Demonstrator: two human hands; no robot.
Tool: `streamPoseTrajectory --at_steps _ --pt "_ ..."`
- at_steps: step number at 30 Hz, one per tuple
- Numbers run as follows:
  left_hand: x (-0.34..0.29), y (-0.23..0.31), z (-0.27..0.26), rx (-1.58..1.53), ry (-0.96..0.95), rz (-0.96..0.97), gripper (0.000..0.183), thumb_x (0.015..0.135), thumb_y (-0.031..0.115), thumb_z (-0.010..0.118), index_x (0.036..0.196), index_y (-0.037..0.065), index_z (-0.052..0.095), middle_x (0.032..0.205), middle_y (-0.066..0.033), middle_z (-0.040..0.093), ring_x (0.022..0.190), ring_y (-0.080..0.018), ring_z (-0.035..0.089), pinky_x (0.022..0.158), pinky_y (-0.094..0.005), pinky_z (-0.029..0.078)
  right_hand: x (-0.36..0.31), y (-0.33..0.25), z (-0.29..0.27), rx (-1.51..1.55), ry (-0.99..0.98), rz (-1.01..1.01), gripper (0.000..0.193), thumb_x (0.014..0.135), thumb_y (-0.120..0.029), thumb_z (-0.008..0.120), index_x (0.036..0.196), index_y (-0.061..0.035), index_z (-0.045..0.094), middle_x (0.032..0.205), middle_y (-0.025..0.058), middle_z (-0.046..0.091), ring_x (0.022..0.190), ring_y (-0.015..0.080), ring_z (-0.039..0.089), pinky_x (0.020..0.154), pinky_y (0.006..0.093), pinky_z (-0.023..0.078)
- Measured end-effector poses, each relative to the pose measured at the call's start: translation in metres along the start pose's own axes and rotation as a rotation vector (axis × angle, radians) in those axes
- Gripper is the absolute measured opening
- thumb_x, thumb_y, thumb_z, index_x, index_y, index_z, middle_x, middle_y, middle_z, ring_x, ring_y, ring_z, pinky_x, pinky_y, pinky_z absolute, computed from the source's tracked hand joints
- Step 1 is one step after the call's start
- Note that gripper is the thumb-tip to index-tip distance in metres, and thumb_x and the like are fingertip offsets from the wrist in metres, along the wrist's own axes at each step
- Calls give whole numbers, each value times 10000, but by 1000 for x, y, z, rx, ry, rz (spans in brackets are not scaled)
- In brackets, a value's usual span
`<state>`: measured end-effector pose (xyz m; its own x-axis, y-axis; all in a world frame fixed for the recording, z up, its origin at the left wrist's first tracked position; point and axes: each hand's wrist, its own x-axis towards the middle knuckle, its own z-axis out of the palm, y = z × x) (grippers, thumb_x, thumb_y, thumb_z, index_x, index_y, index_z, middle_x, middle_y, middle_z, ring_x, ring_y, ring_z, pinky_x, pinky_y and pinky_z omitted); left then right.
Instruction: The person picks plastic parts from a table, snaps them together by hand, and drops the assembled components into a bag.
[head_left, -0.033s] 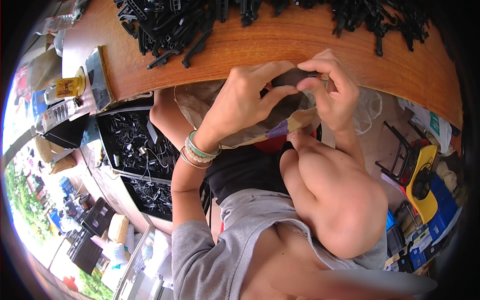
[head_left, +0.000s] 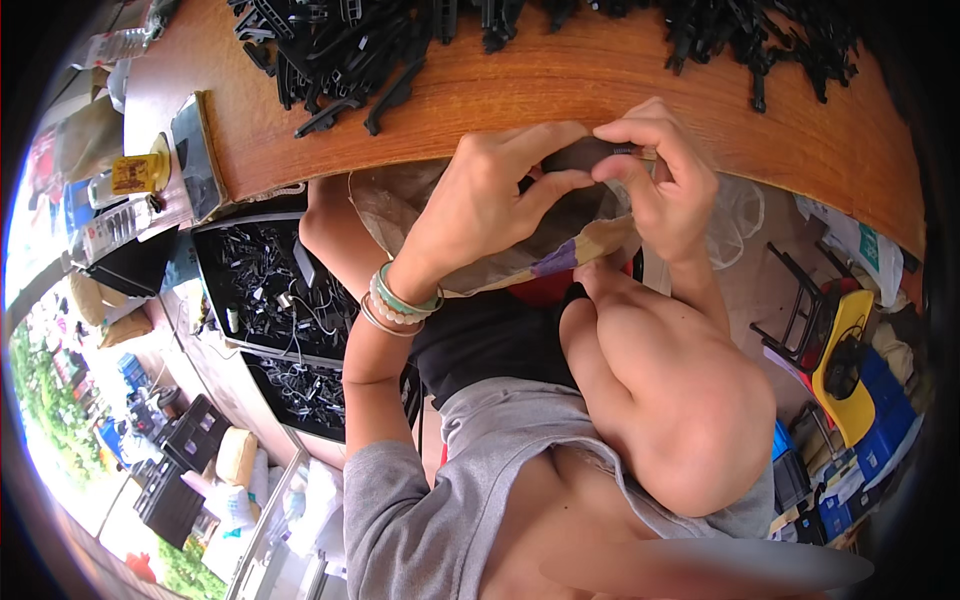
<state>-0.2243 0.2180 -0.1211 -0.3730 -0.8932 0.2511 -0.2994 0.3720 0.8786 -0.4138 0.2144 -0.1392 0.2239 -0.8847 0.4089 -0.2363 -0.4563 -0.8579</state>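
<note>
Just in front of the table edge, both my hands meet around a dark, smooth, oblong piece (head_left: 580, 155) with a ribbed, spring-like bit at its right end. My left hand (head_left: 490, 190) pinches its left part between thumb and bent fingers; bracelets circle that wrist. Thumb and fingers of my right hand (head_left: 665, 180) close on the ribbed end, where a small pale bit shows. The piece's exact kind cannot be made out, and fingers cover its ends. Below the hands, an open sack (head_left: 590, 243) with a tan and purple rim lies across my lap.
Black plastic parts (head_left: 340, 60) are heaped on the wooden table (head_left: 500, 100), with another heap (head_left: 750, 40) farther right. Left of my legs stand black crates (head_left: 222, 335) of small parts and cables. A yellow stool (head_left: 860, 370) is at the right; a dark flat box (head_left: 198, 160) lies left.
The right-hand fingers and the ribbed end of the piece have shifted very slightly left. Both hands keep their hold; nothing else visibly differs.
</note>
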Motion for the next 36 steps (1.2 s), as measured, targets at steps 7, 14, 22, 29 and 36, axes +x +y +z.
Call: streamPoseTrajectory --at_steps 7,14,22,29,36 --pt "-6 -3 5 120 88 54 328 779 50 689 1090 -8 600 789 -157 635 655 -292 631 560 -348 501 3 -2 6 48 4 -42 240 787 -60 730 1004 -4 645 926 78 635 801 146 594 677 268 495" --pt "-5 -2 14 436 126 359 459 717 8 670 1139 -89 518 896 -138 611 647 -234 629 508 -311 504 -6 -4 11 718 -47 439 333 873 14 611 1188 26 505 935 72 597 802 124 591 701 254 499" --pt "-6 6 18 396 66 264 456 736 -8 702 1162 -68 548 949 -176 650 702 -276 664 552 -325 535 -9 -8 8 736 4 471 295 864 35 563 1152 22 499 903 84 589 687 117 604 629 228 492" --pt "-8 12 30 304 153 135 396 785 18 695 1148 -55 556 785 -145 657 648 -250 670 539 -309 525 -2 -14 5 740 30 519 214 895 -43 587 1096 18 545 828 50 591 648 93 580 609 215 473" --pt "-18 28 42 46 182 -92 395 790 35 713 1133 -75 550 731 -157 648 623 -240 666 571 -286 521 -14 -5 5 894 63 527 189 935 -167 604 1013 4 587 799 20 597 587 47 520 548 190 415"
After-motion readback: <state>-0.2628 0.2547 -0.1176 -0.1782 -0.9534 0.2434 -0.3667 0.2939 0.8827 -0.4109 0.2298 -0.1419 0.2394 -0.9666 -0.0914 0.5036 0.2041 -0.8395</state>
